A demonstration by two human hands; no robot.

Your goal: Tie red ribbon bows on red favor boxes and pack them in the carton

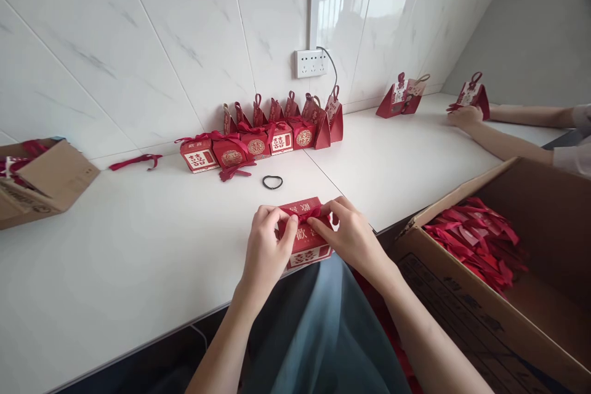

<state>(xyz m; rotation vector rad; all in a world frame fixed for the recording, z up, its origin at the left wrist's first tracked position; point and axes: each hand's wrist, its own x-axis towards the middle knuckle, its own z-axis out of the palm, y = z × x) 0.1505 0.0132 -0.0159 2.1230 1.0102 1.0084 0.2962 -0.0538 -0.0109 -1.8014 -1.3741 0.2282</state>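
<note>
A red gift box [310, 246] with white-and-gold lettering sits at the table's front edge, just in front of my body. Across its top lies a dark red ribbon [308, 215], gathered at the middle. My left hand [273, 240] pinches the ribbon from the left, thumb and index finger together. From the right, my right hand [346, 229] pinches the same ribbon, its fingertips close to those of my left hand. Behind the box a black elastic band [272, 183] rests on the white table [138, 246].
Several finished-looking red boxes [256, 144] line the wall. Loose ribbon [136, 162] and an open carton [64, 172] are at left. A large carton [462, 265] of red ribbons stands at right. Another person's hands [466, 116] hold a red triangular box [480, 98] at far right.
</note>
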